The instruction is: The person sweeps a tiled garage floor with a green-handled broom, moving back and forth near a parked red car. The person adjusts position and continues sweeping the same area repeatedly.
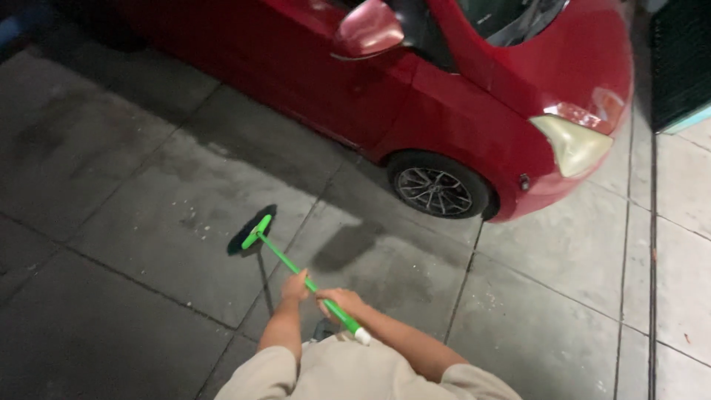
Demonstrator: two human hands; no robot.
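On the paved floor beside the red car (474,89), I have both hands on the green broom (285,259). Left hand (296,285) clamped mid-handle, right hand (342,302) clamped near the white end cap. Broom head (255,231) rests on the slab (178,222), well short of the front wheel (438,189). Judgement: keep the head flat, use short strokes, upper grip steering, lower grip pressing; pale specks lie near the bristles.
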